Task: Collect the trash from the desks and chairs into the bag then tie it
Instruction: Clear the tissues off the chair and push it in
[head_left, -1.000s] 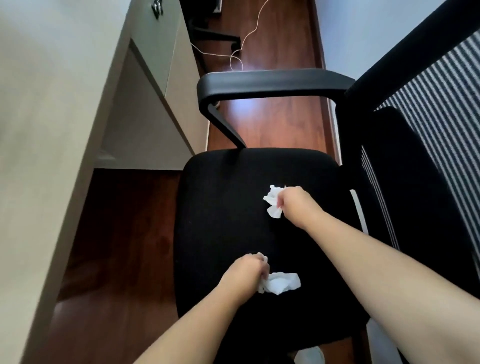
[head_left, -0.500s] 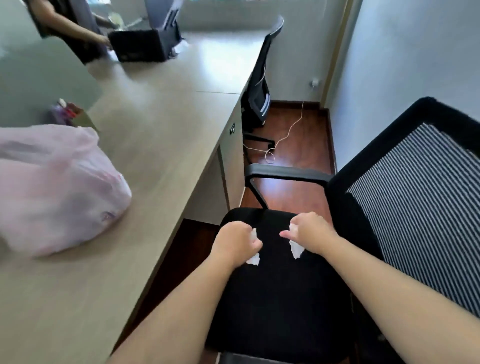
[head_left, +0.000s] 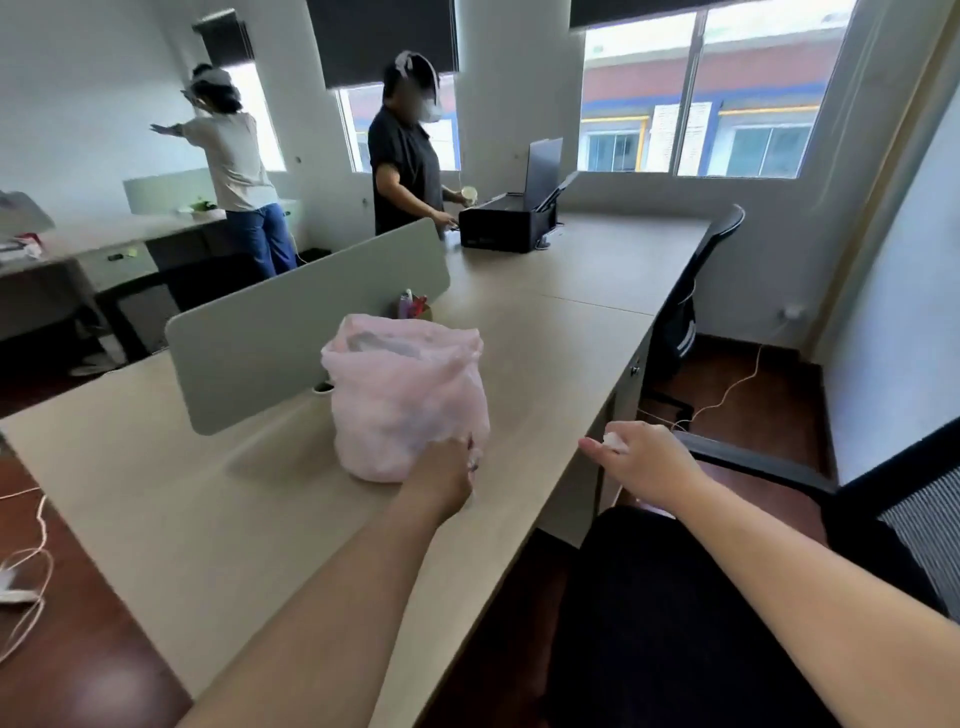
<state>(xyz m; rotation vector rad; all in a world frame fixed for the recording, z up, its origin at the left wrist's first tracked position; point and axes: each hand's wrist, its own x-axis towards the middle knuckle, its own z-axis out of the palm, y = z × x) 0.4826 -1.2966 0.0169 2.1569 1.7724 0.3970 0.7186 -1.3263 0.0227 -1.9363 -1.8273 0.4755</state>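
Note:
A pink translucent plastic bag (head_left: 405, 400) stands on the beige desk (head_left: 218, 519), its mouth open at the top. My left hand (head_left: 447, 475) is curled round a crumpled white tissue (head_left: 474, 461) and is right against the bag's lower right side. My right hand (head_left: 641, 462) hovers past the desk's edge, to the right of the bag, pinching another small white tissue (head_left: 613, 441). Below my right arm is the black office chair (head_left: 675, 613) with its seat bare.
A grey divider panel (head_left: 291, 327) stands behind the bag, with a pen holder (head_left: 413, 306) beside it. A black printer (head_left: 506, 223) sits at the desk's far end. Two people stand beyond the desk. A second black chair (head_left: 691, 296) is tucked in farther along. Cables lie on the floor.
Both hands lifted the tissues off the chair seat and carried them up and left to the bag on the desk. The view swung from the seat up to the desk and room.

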